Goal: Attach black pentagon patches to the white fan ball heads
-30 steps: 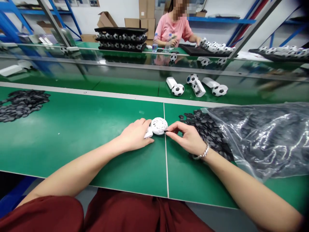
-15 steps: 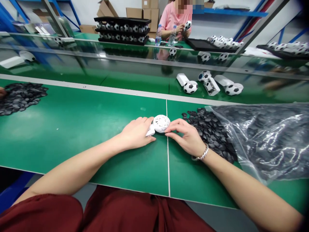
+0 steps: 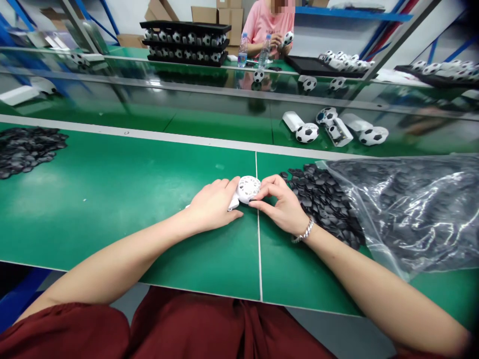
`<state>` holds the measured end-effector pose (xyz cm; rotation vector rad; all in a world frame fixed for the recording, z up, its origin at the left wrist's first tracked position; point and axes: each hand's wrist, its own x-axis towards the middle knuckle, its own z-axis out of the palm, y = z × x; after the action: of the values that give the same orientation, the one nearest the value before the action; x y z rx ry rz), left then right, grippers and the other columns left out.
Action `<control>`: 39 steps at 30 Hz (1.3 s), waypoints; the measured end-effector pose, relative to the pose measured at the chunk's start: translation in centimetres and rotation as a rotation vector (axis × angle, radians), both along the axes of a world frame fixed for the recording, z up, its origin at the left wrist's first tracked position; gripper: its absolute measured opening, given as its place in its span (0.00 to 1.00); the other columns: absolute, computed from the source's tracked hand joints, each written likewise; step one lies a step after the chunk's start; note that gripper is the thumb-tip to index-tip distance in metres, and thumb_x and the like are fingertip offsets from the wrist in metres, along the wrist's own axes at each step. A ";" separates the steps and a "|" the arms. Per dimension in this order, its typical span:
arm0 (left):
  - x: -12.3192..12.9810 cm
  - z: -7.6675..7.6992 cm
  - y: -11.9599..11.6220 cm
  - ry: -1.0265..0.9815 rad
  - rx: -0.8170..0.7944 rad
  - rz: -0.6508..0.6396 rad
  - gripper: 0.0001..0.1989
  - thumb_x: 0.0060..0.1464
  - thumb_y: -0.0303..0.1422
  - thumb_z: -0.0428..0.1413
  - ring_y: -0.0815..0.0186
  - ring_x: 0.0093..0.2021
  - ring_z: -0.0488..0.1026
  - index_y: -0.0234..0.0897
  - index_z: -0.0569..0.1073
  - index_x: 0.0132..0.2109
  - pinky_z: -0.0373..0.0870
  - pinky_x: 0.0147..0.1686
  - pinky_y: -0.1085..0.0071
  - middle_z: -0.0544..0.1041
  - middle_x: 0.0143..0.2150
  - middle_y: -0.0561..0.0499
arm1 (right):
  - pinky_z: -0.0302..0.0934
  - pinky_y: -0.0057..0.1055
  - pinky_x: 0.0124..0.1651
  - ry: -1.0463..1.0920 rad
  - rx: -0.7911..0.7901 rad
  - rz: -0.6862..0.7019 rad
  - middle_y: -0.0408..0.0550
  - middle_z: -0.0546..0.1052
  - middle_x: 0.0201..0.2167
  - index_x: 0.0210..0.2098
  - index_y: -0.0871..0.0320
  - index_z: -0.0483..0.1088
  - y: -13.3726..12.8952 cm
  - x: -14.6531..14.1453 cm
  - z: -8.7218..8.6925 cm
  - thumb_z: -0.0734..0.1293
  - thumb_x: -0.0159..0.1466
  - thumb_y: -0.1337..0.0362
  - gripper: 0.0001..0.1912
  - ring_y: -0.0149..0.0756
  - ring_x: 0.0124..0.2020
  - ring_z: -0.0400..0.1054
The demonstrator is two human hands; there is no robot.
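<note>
A white handheld fan (image 3: 249, 189) with a round, slotted head lies on the green table, its handle mostly covered by my left hand (image 3: 211, 205). The fingers of that hand are closed over the handle, next to the head. At the head's right lower edge, my right hand (image 3: 280, 202) pinches a small black piece (image 3: 252, 200) between thumb and fingers. The piece is largely hidden by the fingertips. Just right of this hand spreads a heap of small black pieces (image 3: 325, 199), partly spilling from a clear plastic bag (image 3: 419, 214).
Several white fans with football-patterned heads (image 3: 307, 132) lie on the green conveyor belt (image 3: 224, 119) beyond the table. Another heap of black pieces (image 3: 30, 149) sits at far left. Across the belt, a person in pink (image 3: 269, 25) handles a football-patterned fan near stacked black trays (image 3: 185, 42).
The fans on the near belt have shifted right. My right hand is slightly further left, still at the fan head's edge. A hand at the far left edge has left the view.
</note>
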<state>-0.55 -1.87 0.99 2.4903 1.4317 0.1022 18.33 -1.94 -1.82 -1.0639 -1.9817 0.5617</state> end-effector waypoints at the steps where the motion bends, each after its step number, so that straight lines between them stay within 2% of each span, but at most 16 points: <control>1: 0.0 0.0 0.0 0.000 -0.002 0.002 0.37 0.48 0.44 0.53 0.53 0.48 0.65 0.31 0.51 0.60 0.63 0.44 0.61 0.67 0.50 0.41 | 0.61 0.38 0.41 0.006 -0.003 -0.004 0.45 0.65 0.31 0.25 0.56 0.67 0.1 0.0 0.0 0.69 0.53 0.62 0.07 0.36 0.37 0.63; 5: -0.1 0.0 0.1 -0.017 -0.015 0.007 0.34 0.48 0.41 0.52 0.54 0.50 0.63 0.33 0.52 0.60 0.63 0.46 0.61 0.66 0.51 0.42 | 0.62 0.37 0.39 0.020 -0.005 -0.005 0.45 0.65 0.30 0.25 0.56 0.68 0.3 0.1 -0.1 0.70 0.53 0.61 0.07 0.36 0.35 0.63; 11: -0.2 0.3 0.6 -0.065 -0.001 -0.030 0.30 0.45 0.34 0.52 0.55 0.54 0.60 0.33 0.57 0.57 0.60 0.51 0.61 0.62 0.56 0.43 | 0.60 0.38 0.43 -0.101 0.062 0.032 0.46 0.65 0.31 0.29 0.55 0.71 0.2 0.7 0.4 0.66 0.57 0.62 0.03 0.35 0.36 0.63; 15: 0.1 0.6 1.3 -0.134 -0.083 -0.021 0.37 0.44 0.41 0.55 0.54 0.57 0.58 0.34 0.54 0.59 0.59 0.53 0.60 0.57 0.60 0.43 | 0.60 0.37 0.42 -0.129 0.104 0.036 0.46 0.65 0.32 0.29 0.56 0.70 0.0 0.6 0.8 0.66 0.57 0.64 0.02 0.35 0.36 0.63; 18: 0.4 0.6 1.8 -0.221 -0.144 -0.014 0.38 0.45 0.47 0.54 0.55 0.56 0.61 0.34 0.53 0.60 0.62 0.51 0.62 0.61 0.59 0.43 | 0.60 0.36 0.42 -0.127 0.130 0.037 0.47 0.66 0.33 0.29 0.56 0.69 0.0 0.4 0.7 0.67 0.56 0.66 0.01 0.36 0.37 0.63; 25: 0.6 0.1 1.8 -0.271 -0.094 0.029 0.34 0.45 0.47 0.55 0.57 0.50 0.67 0.37 0.58 0.57 0.66 0.45 0.63 0.66 0.54 0.46 | 0.60 0.37 0.44 -0.053 0.092 0.010 0.46 0.67 0.33 0.29 0.56 0.68 0.0 0.1 0.5 0.67 0.55 0.67 0.02 0.36 0.39 0.64; 29: 0.5 0.0 1.7 -0.283 -0.088 0.023 0.34 0.46 0.47 0.54 0.57 0.52 0.65 0.36 0.58 0.57 0.65 0.47 0.62 0.65 0.56 0.46 | 0.60 0.40 0.47 -0.053 0.077 0.006 0.46 0.67 0.35 0.28 0.55 0.68 0.2 0.4 0.4 0.68 0.55 0.65 0.03 0.36 0.40 0.64; 31: 0.5 0.0 1.7 -0.289 -0.091 0.024 0.33 0.46 0.47 0.54 0.57 0.52 0.66 0.37 0.58 0.57 0.65 0.47 0.62 0.66 0.55 0.46 | 0.60 0.42 0.48 -0.047 0.071 -0.012 0.48 0.67 0.39 0.30 0.55 0.68 0.4 0.6 0.3 0.69 0.54 0.63 0.06 0.39 0.44 0.63; 34: 0.5 -0.1 1.8 -0.296 -0.082 0.030 0.32 0.46 0.46 0.54 0.57 0.52 0.66 0.38 0.59 0.56 0.66 0.47 0.62 0.66 0.55 0.47 | 0.63 0.41 0.47 -0.012 -0.030 -0.018 0.52 0.66 0.48 0.40 0.54 0.64 0.6 0.8 -0.1 0.70 0.52 0.60 0.17 0.43 0.52 0.60; 36: 0.6 -0.1 1.8 -0.298 -0.070 0.025 0.31 0.46 0.45 0.54 0.57 0.52 0.65 0.37 0.59 0.56 0.65 0.48 0.62 0.66 0.55 0.47 | 0.63 0.41 0.47 0.010 -0.121 0.032 0.52 0.66 0.50 0.46 0.53 0.60 0.7 0.9 -0.4 0.69 0.54 0.59 0.22 0.43 0.52 0.61; 39: 0.7 -0.2 1.8 -0.295 -0.061 0.022 0.30 0.47 0.45 0.53 0.57 0.53 0.65 0.37 0.60 0.56 0.65 0.48 0.61 0.66 0.55 0.47 | 0.62 0.40 0.51 0.014 -0.168 0.100 0.50 0.68 0.48 0.50 0.54 0.58 0.9 0.9 -0.7 0.66 0.57 0.61 0.22 0.39 0.48 0.65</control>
<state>0.12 -0.06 0.84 2.2956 1.3174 0.4064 19.26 -1.08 -2.51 -1.0612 -2.0113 0.7992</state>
